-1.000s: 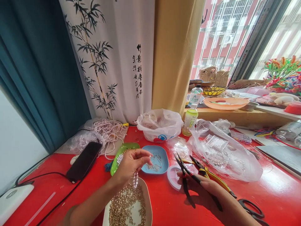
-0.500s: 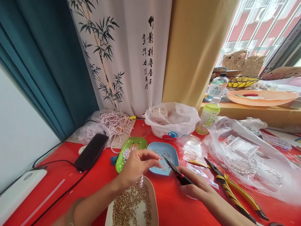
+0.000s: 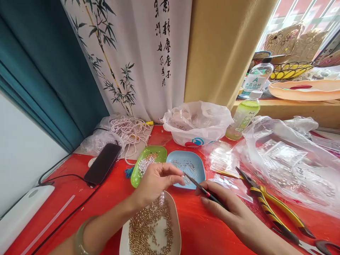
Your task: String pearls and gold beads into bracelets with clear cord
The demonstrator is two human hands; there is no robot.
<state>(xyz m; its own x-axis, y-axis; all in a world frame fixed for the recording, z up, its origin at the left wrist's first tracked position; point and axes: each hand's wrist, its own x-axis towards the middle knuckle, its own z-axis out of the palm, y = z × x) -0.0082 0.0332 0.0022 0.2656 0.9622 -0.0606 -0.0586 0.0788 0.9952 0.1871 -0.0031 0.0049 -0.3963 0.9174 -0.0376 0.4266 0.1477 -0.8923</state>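
Beads [image 3: 162, 199] hang from my left hand [image 3: 152, 181], thumb and forefinger nearly closed; my right hand [image 3: 231, 201] wraps round pliers [image 3: 198, 184], tips beside my left fingertips.

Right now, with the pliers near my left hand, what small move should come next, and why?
Perhaps hold your left hand steady and ease the pliers in your right hand toward that pinch: their tips point there, and pearly beads hanging below might swing. Whether anything tiny sits in the pinch, I can't tell.
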